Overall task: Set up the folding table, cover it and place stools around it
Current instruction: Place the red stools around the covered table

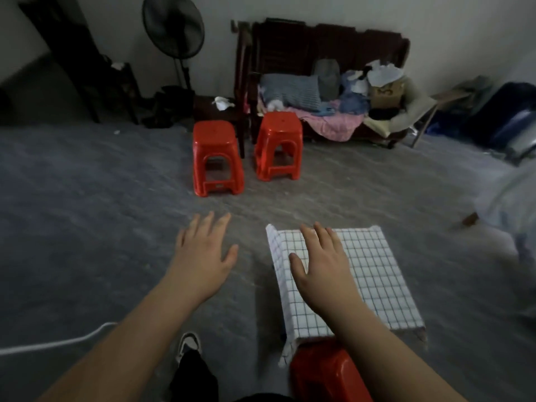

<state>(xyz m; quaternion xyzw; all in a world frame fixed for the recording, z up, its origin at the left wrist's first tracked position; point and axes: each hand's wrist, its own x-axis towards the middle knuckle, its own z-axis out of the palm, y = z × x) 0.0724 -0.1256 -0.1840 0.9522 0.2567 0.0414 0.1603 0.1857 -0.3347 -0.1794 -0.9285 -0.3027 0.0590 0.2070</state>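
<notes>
Both hands, left hand [203, 250] and right hand [324, 265], are reaching flat-fingered, holding nothing; the checked tablecloth [374, 274] is hiding the table; the nearest red stool [324, 372] is being cut off.

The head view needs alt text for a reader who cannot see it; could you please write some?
Two open hands, left hand and right hand, reach out over a small table covered in a checked cloth. One red stool stands near it; two more red stools wait beside a cluttered bench.
</notes>
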